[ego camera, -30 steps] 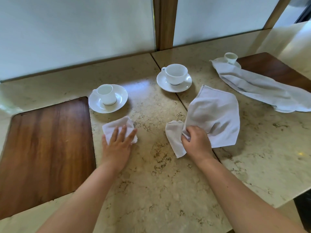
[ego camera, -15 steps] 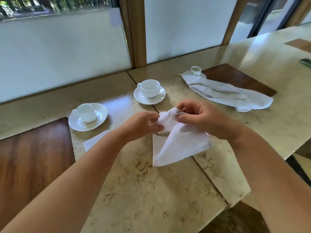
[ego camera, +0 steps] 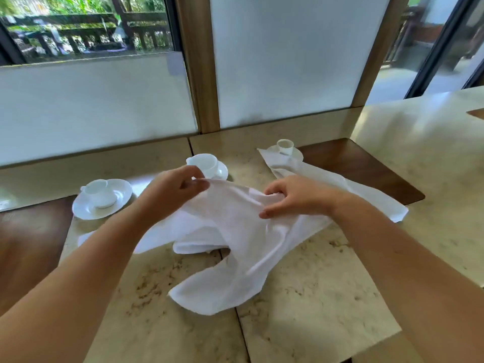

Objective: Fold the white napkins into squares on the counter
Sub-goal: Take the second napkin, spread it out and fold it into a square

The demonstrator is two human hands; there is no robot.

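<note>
A crumpled white napkin (ego camera: 235,247) hangs over the middle of the marble counter (ego camera: 314,297), its lower end touching the stone. My left hand (ego camera: 172,189) pinches its top edge at the left. My right hand (ego camera: 296,197) grips the same edge at the right. Behind my left forearm, a small corner of a folded white napkin (ego camera: 85,238) lies flat on the counter. A third napkin (ego camera: 337,182) lies stretched out loosely at the back right, partly hidden by my right hand.
Two white cups on saucers stand behind the napkin (ego camera: 103,197), (ego camera: 207,166). A smaller cup on a saucer (ego camera: 285,149) stands at the back right. Dark wooden boards lie at the left (ego camera: 28,244) and right (ego camera: 361,169). Frosted window panes close off the back.
My left hand left the folded napkin and joined the right on the loose one. Both hands lifted it, then moved apart along its top edge, spreading it. My view tilted up.
</note>
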